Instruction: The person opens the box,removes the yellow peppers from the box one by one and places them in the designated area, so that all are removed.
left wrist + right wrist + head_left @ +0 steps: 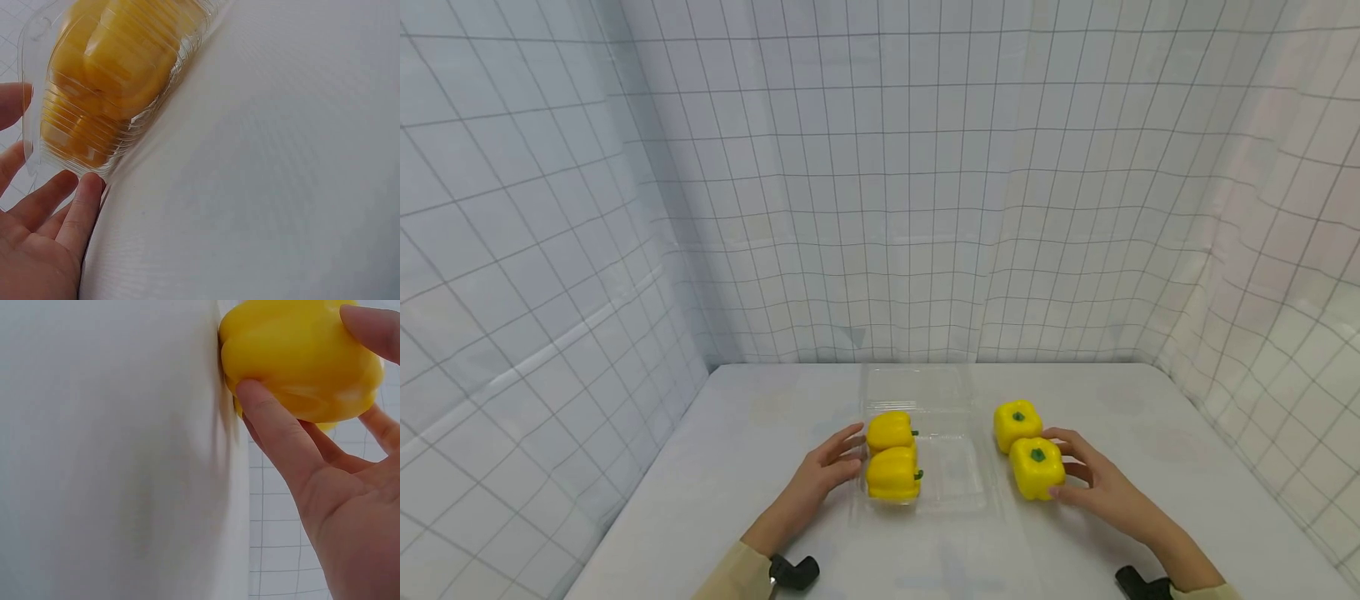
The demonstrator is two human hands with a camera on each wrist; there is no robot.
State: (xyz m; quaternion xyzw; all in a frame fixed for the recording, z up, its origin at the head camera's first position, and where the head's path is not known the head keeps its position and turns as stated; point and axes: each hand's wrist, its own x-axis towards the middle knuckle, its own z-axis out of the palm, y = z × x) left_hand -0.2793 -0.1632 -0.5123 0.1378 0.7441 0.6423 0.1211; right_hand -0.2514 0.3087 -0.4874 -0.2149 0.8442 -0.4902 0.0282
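Note:
A clear plastic clamshell container (955, 471) lies open on the table. Two yellow bell peppers, a far one (889, 432) and a near one (891, 473), lie on their sides in its left half, stems to the right. My left hand (820, 475) rests at the container's left side, its fingertips (90, 182) against the ribbed wall. To the right of the container, two more yellow peppers stand stem up. My right hand (1093, 479) holds the nearer pepper (1037, 469), thumb and fingers spread round its right side. The farther pepper (1017, 423) sits right behind it.
The container's lid (917, 386) is folded back toward the rear. A white table (775, 408) carries everything, with grid-patterned white curtains (880, 208) hanging behind it and at both sides. Black straps with camera mounts (795, 573) sit on both wrists.

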